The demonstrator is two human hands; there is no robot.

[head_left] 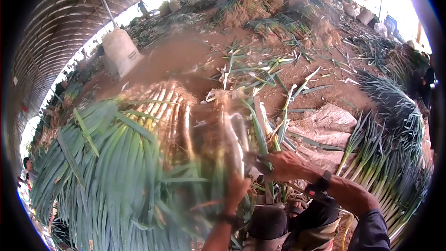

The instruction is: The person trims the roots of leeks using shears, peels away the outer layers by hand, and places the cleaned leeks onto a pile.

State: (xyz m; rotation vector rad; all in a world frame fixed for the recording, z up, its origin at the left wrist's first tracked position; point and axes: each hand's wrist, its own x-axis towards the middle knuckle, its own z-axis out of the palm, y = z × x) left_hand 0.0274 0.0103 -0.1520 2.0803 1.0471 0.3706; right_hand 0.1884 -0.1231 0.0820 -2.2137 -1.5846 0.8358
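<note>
My left hand is closed around the lower part of a leek, whose white shaft points up and away from me with brown roots at its far end. Just to the right, my right hand is closed, its fingertips close to the same shaft. Something small and dark shows at those fingers, too blurred to name. Left of my hands lies a thick heap of leeks, with green leaves toward me and rooty white ends away. A loose green leaf stands between the hands and the ground beyond.
A pale sack stands at the back left. Trimmed leaves litter the brown soil ahead. To the right are a crumpled pinkish sheet and rows of cleaned leeks. More leek piles rise at the back. My knees are below.
</note>
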